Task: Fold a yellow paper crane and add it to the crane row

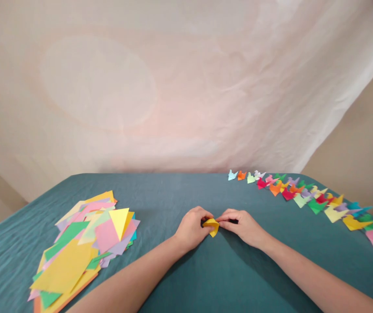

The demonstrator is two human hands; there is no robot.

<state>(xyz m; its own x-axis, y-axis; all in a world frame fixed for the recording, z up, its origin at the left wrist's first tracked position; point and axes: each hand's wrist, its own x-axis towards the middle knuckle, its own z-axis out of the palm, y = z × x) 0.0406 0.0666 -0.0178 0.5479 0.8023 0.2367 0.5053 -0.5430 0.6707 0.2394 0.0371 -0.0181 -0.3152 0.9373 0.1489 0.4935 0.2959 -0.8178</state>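
Note:
A small piece of folded yellow paper [211, 226] rests on the teal tablecloth [206, 278] in the middle of the table. My left hand [191, 227] pinches its left side with curled fingers. My right hand [241, 225] pinches its right side, fingertips pressed together on the paper. Both forearms reach in from the bottom edge.
A loose pile of coloured paper sheets [85, 243] lies at the left, with a folded yellow triangle [119, 221] on top. A curved row of several folded paper figures [304, 195] runs along the right. A cream cloth backdrop [173, 87] hangs behind the table.

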